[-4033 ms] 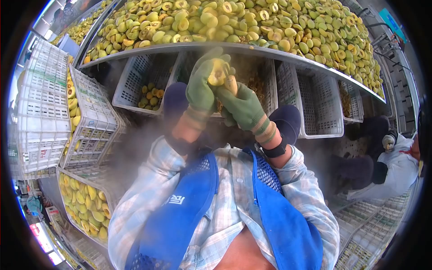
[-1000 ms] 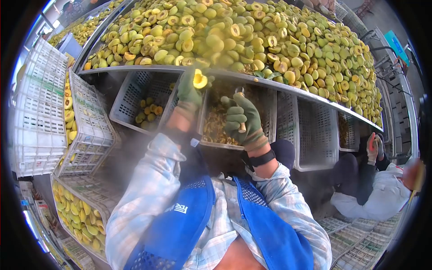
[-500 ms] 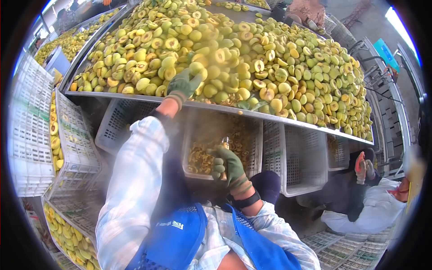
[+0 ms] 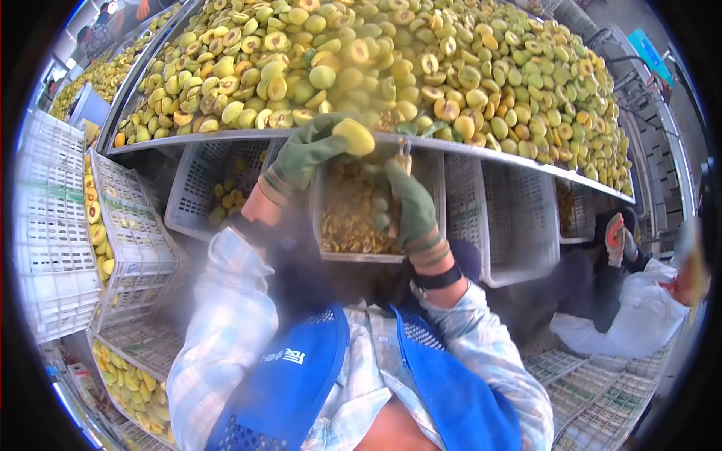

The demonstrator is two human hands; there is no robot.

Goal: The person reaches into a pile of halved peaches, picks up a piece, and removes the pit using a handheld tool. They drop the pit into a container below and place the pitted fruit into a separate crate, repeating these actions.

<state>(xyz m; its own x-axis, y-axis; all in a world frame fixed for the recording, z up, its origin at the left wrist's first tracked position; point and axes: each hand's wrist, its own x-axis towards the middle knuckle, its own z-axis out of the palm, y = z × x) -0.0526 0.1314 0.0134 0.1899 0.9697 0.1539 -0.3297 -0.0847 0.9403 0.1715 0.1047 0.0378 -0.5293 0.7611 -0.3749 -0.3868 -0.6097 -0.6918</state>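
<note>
My left hand, in a green glove, is closed on a yellow-green stone fruit half just over the table's front edge. Its rounded skin faces up. To the right, my right hand, also gloved in green, grips a wooden-handled pitting tool with its metal tip pointing up. Tool and fruit are apart. Beneath both hands sits a white crate partly filled with brown pits and scraps. Beyond them a heap of halved stone fruit covers the metal-edged table.
Left of my legs, a crate holds some fruit; stacked white crates stand farther left. A tall white crate is on the right. A co-worker in pale sleeves sits at the right, and other people are at the far left.
My left hand has drawn back from the heap with a fruit half in it. My right hand has risen with the tool toward the table edge, closer to the left.
</note>
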